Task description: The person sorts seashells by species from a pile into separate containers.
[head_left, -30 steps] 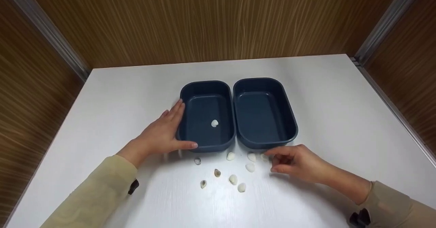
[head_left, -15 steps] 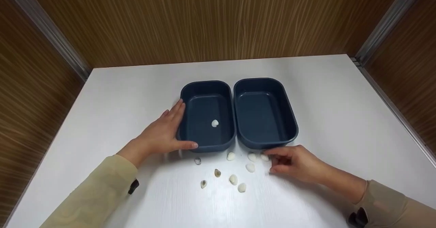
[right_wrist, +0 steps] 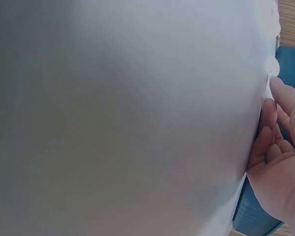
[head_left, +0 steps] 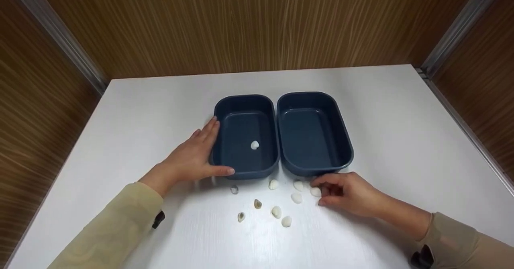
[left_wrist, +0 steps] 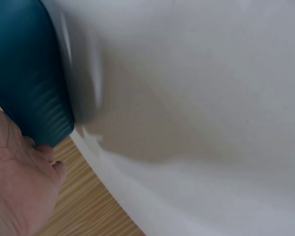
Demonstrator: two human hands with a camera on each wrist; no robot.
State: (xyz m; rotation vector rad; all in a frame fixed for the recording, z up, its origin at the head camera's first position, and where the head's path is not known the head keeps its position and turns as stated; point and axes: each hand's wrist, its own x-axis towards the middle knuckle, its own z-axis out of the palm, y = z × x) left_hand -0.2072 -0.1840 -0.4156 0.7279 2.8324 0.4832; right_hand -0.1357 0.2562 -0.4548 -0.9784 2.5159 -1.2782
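Note:
In the head view my left hand [head_left: 190,156] rests against the outer left side of the left blue bin [head_left: 245,175], its thumb along the front rim. The left wrist view shows that hand [left_wrist: 22,177] beside the bin's wall [left_wrist: 32,73]. One white seashell [head_left: 255,145] lies inside this bin. My right hand [head_left: 351,192] is low over the table, in front of the right blue bin [head_left: 315,170]. Its index finger and thumb stand apart around a white seashell [head_left: 315,192] on the table; no firm pinch shows. The right wrist view shows the right hand [right_wrist: 280,147] with fingers partly bent.
Several white seashells [head_left: 276,212] and a few smaller brownish ones [head_left: 258,204] lie scattered on the white table [head_left: 200,237] in front of the bins. The two bins stand side by side. Wood-grain panels [head_left: 257,24] surround the table at the back and sides.
The seashell by my right fingers has slid slightly toward me and to the right, between index finger and thumb. My left hand keeps its place on the bin.

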